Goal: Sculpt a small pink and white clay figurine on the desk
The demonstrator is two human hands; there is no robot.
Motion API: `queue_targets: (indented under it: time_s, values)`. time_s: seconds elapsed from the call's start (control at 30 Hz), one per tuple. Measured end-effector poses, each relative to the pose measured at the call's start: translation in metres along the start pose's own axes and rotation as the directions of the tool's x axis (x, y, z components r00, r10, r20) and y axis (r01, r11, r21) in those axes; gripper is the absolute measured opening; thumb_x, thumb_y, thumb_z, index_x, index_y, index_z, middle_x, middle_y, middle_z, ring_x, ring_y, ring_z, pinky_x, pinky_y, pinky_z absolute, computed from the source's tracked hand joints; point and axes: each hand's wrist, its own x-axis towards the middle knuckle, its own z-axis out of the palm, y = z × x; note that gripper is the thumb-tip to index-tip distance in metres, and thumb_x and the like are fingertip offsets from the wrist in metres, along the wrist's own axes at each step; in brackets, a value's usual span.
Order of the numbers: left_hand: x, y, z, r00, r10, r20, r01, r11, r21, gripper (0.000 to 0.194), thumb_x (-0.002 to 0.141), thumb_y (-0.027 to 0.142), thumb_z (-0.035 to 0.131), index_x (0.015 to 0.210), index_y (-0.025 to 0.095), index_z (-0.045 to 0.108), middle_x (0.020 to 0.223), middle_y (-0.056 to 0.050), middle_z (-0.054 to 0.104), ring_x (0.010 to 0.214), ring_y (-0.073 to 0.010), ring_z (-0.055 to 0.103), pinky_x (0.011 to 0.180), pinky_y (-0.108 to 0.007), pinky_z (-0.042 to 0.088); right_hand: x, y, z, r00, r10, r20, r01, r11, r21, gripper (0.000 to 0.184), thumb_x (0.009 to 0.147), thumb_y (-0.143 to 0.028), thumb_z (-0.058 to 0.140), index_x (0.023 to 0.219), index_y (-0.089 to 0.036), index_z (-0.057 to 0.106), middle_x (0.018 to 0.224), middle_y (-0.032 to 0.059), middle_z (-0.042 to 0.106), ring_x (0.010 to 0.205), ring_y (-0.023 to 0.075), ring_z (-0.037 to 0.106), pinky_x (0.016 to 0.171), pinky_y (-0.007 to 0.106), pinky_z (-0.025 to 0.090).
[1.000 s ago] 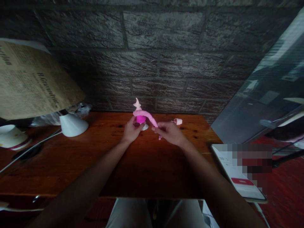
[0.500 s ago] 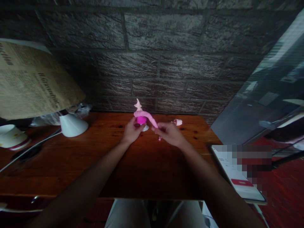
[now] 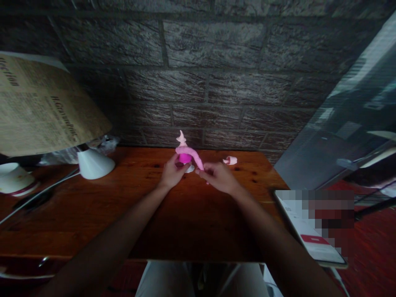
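In the head view, my left hand (image 3: 171,173) is closed round a small magenta piece (image 3: 185,158), with a pale pink pointed shape (image 3: 181,138) above it. Something white (image 3: 189,168) shows beneath. A lighter pink, clay-like roll (image 3: 193,153) lies across the top of the magenta piece and curves down to the right. My right hand (image 3: 221,177) pinches its lower end between thumb and fingers. Just behind the right hand, a small pale pink cup-shaped piece (image 3: 230,160) lies on the wooden table (image 3: 198,222).
A lamp with a newsprint shade (image 3: 46,107) and white base (image 3: 94,163) stands on the left, near a paper cup (image 3: 15,178) and crumpled clear plastic (image 3: 62,154). A tablet (image 3: 312,231) lies at the right edge. A brick wall (image 3: 213,82) rises behind.
My right hand has moved slightly left and down, and the pink roll bends more steeply. A small pink bit below that hand is now mostly covered. My left hand keeps its hold.
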Motion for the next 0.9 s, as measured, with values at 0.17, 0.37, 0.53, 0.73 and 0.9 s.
queue_targets:
  time_s: [0.17,0.37,0.53,0.73,0.9]
  values:
    - [-0.0001,-0.0022,0.0003,1.0,0.018,-0.006,-0.018,1.0,0.009,0.04,0.072,0.033,0.071,0.108,0.017,0.061,0.094,-0.009,0.073,0.083,-0.0225,0.07,0.077,-0.035,0.054,0.0002,-0.0008,0.0011,1.0,-0.004,0.009,0.005,1.0,-0.014,0.036,0.089,-0.043,0.053,0.064,-0.018,0.055,0.055,-0.0029,0.053,0.052,0.0096,0.046,0.052,0.023,0.029]
    - [-0.0003,-0.0015,-0.0001,1.0,0.023,0.004,-0.023,0.999,0.03,0.04,0.072,0.032,0.07,0.109,0.017,0.061,0.094,-0.008,0.073,0.082,-0.022,0.07,0.075,-0.034,0.055,0.0,-0.0003,0.0008,1.0,0.002,0.004,-0.002,1.0,-0.011,0.034,0.09,-0.041,0.054,0.066,-0.017,0.056,0.057,-0.0026,0.055,0.054,0.0096,0.047,0.053,0.024,0.029]
    - [-0.0004,-0.0008,-0.0007,0.999,0.033,0.0,-0.033,0.998,0.058,0.039,0.073,0.031,0.069,0.109,0.016,0.061,0.093,-0.008,0.073,0.081,-0.0222,0.07,0.074,-0.034,0.055,0.0002,-0.0002,0.0015,1.0,-0.011,0.008,0.011,1.0,-0.004,0.033,0.09,-0.04,0.054,0.066,-0.017,0.057,0.056,-0.003,0.054,0.053,0.0096,0.047,0.053,0.023,0.029]
    - [-0.0004,0.0001,0.0001,1.0,0.022,0.021,-0.023,0.998,0.05,0.04,0.072,0.033,0.071,0.108,0.017,0.061,0.092,-0.007,0.073,0.08,-0.0216,0.07,0.073,-0.034,0.055,0.0003,-0.0016,-0.0009,1.0,-0.019,0.003,0.019,0.999,-0.026,0.033,0.09,-0.04,0.054,0.067,-0.017,0.058,0.057,-0.0026,0.054,0.054,0.0099,0.047,0.053,0.023,0.029]
    - [-0.0007,0.0029,0.0003,1.0,0.02,0.018,-0.021,0.999,0.041,0.038,0.073,0.031,0.07,0.107,0.017,0.061,0.094,-0.007,0.073,0.082,-0.0216,0.07,0.076,-0.034,0.055,0.0003,-0.0005,0.0,1.0,-0.018,-0.005,0.017,0.999,-0.044,0.034,0.089,-0.041,0.056,0.064,-0.017,0.057,0.056,-0.0025,0.054,0.053,0.0095,0.045,0.053,0.023,0.028]
